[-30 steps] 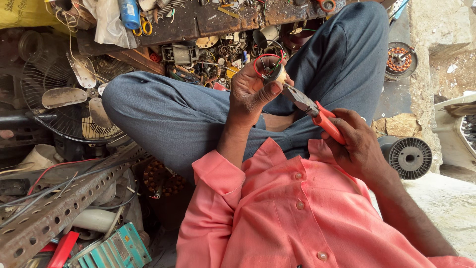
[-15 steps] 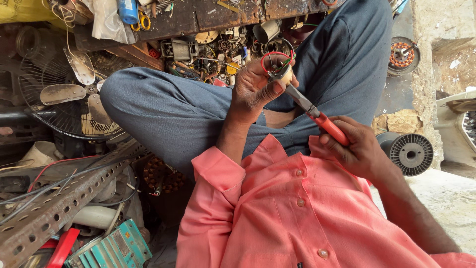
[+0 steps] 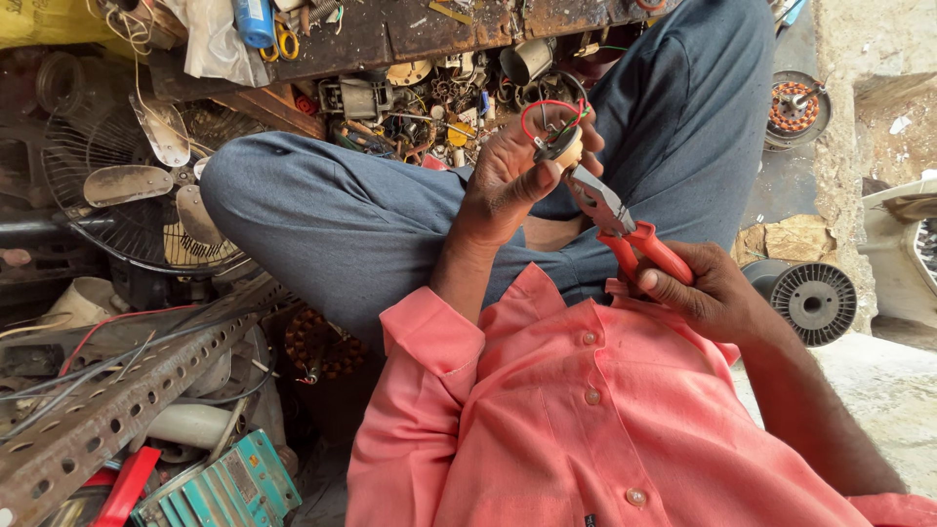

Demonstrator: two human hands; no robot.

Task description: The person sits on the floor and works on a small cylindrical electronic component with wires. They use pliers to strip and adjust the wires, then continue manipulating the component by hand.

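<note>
Left hand (image 3: 508, 181): raised above the knee, fingers curled around a small round cream-coloured part (image 3: 564, 148), thumb pressed on its edge.
Round part: held in front of the cluttered workbench (image 3: 390, 29), with a red wire loop (image 3: 543, 109) and a green wire rising from it.
Right hand (image 3: 708, 293): wrapped tight around the orange handles of the pliers (image 3: 625, 226).
Pliers: nose touching the part's lower edge.
Surroundings: fan guard (image 3: 117, 185) at left, wire spool (image 3: 813, 303) at right.
</note>
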